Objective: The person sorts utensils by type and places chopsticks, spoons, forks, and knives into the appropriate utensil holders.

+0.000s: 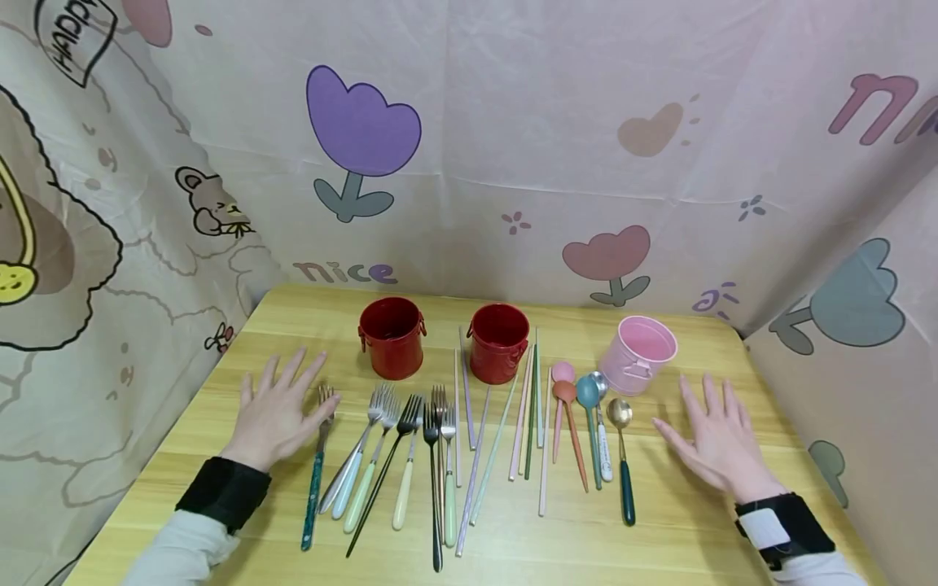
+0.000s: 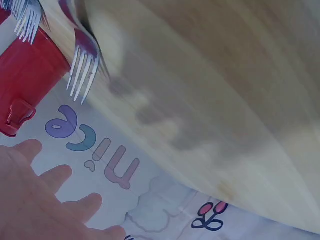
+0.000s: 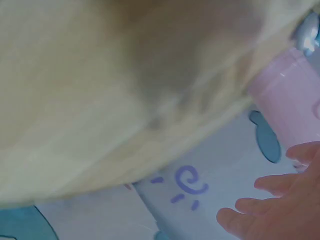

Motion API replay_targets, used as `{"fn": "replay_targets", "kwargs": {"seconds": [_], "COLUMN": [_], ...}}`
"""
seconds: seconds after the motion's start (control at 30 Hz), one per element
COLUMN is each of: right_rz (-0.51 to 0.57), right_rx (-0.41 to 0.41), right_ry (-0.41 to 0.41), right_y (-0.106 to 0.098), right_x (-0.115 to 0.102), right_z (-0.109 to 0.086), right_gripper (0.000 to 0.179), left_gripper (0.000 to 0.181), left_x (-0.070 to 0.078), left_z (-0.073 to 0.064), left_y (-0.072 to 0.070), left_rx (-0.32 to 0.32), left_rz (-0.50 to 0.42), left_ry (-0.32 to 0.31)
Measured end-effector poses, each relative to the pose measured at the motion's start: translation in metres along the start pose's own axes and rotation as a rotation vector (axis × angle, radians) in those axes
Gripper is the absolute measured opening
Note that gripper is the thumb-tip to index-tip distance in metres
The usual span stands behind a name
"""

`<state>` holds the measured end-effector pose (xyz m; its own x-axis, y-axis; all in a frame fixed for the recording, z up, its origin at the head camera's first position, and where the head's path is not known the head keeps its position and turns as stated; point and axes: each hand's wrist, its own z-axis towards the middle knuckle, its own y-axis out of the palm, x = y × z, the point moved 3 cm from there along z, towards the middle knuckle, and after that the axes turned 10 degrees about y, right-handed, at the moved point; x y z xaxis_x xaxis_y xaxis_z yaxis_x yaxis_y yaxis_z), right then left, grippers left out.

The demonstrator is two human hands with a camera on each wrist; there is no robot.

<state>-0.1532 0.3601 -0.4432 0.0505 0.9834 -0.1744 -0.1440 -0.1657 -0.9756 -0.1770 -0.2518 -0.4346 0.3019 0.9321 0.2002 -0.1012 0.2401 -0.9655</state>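
My left hand [image 1: 277, 419] is spread with straight fingers at the table's left, its thumb over the neck of a fork with a dark green handle [image 1: 313, 496]; contact cannot be told. Several more forks [image 1: 405, 415] lie in a loose row to its right. My right hand [image 1: 721, 443] is also spread, with nothing in it, beside a gold spoon with a dark handle [image 1: 626, 488]. Several chopsticks [image 1: 479, 456] lie in the middle. Several spoons, among them an orange spoon [image 1: 570, 419] and a teal spoon [image 1: 589, 395], lie right of them.
Along the back stand a red bucket [image 1: 396, 350], a second red bucket [image 1: 497, 354] and a pink bucket [image 1: 633, 366]. Printed cloth [image 1: 484, 187] hangs behind and beside the wooden table [image 1: 242, 521]. In the right wrist view the pink bucket [image 3: 290, 97] is near the fingers.
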Motion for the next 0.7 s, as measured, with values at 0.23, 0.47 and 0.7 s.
{"fn": "replay_targets", "kwargs": {"seconds": [0.23,0.47,0.7], "right_rz": [0.046,0.272,0.294], "right_rx": [0.181,0.419,0.085], "right_ry": [-0.093,-0.262,-0.163], "right_y": [-0.03,-0.046,-0.022], "right_x": [-0.026,-0.088,-0.132], "right_z": [0.0,0.003,0.028], "right_gripper": [0.077,0.023,0.008], "left_gripper": [0.076,0.088,0.112], "left_x": [0.015,0.031,0.038], "left_z": [0.015,0.051,0.082], "left_y": [-0.012,-0.019,-0.008], "left_rx": [0.114,0.153,0.15], "left_rz": [-0.075,-0.384,-0.593], "left_ry": [0.099,0.05,-0.094]}}
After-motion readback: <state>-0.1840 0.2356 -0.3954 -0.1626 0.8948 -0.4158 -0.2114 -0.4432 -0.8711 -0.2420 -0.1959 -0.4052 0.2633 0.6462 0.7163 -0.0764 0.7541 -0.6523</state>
